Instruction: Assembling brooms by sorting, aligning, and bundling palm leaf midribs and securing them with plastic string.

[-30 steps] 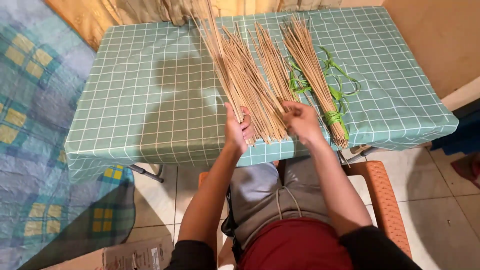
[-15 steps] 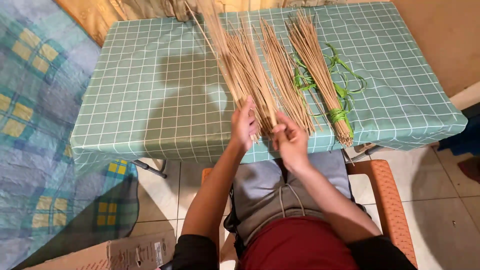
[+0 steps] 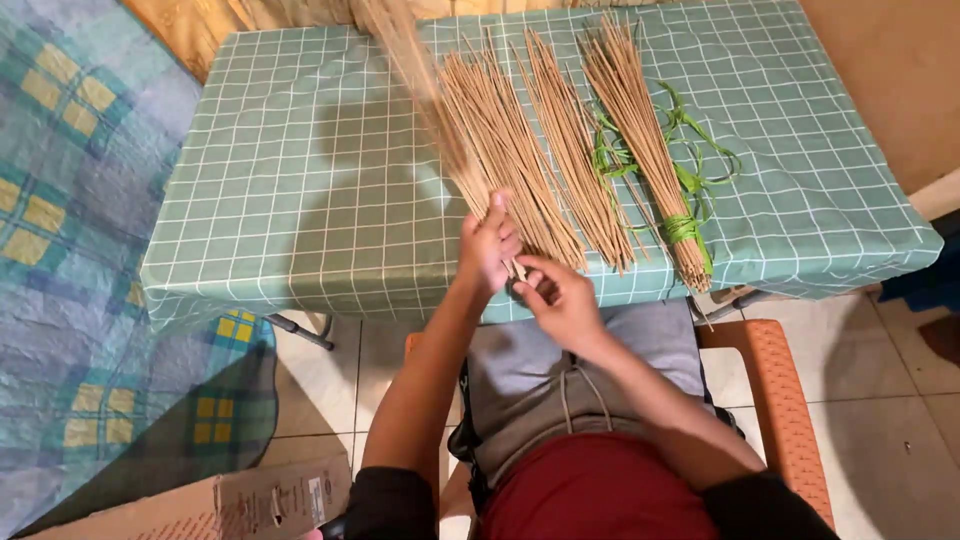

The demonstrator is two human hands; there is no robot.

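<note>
From the head view, your left hand (image 3: 487,245) is clenched around the lower ends of a lifted bunch of thin tan sticks (image 3: 430,110), which fans up and away over the table (image 3: 270,200). Your right hand (image 3: 560,300) pinches the butt ends just beside it, at the table's near edge. Keep the left grip firm and tap the ends level with the right. Loose sticks (image 3: 520,160) lie alongside, and a bundle tied with green ribbon (image 3: 650,170) lies further right. Compared with half a second ago, the bunch is raised higher and your hands sit closer together.
</note>
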